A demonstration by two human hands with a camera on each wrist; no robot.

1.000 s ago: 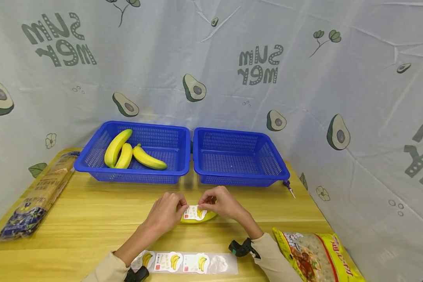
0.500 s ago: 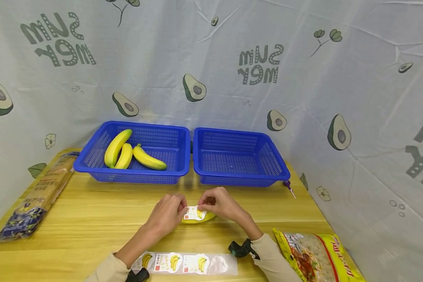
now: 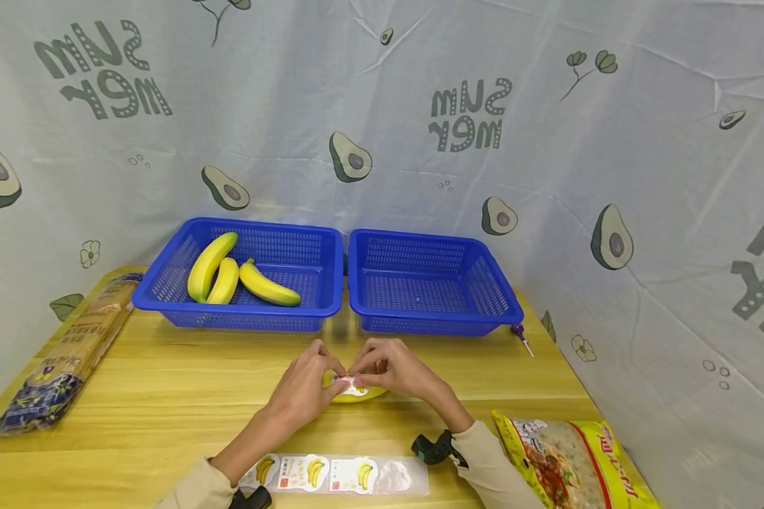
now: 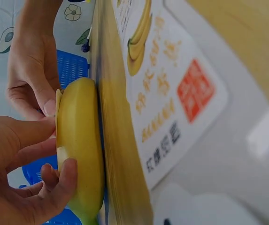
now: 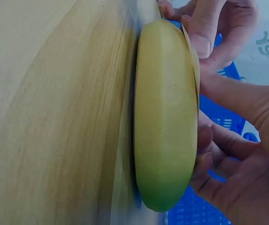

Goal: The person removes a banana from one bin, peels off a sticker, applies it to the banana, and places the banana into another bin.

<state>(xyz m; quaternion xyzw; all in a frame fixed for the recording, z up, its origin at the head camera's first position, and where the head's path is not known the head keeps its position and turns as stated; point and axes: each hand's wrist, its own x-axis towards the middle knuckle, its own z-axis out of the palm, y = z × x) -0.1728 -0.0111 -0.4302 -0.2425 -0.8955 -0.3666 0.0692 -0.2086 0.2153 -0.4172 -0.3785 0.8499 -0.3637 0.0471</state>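
On the table [image 3: 165, 389] we list: left basket [image 3: 242, 311], bearing three bananas [image 3: 269, 285]; right basket [image 3: 420, 316], just beside it; long packet [image 3: 76, 346], far left; yellow bag [image 3: 563, 463], near right; sticker strip [image 3: 401, 476], front, partly covered by the left forearm. One further banana [image 5: 165, 117], lying on the table between baskets and strip, white label [image 3: 355, 389] on its upper side, partly hidden by fingers. Left hand [image 3: 304, 387]: fingers bent, narrow, holding the label's left end against it. Right hand [image 3: 397, 367]: likewise, at the right end.
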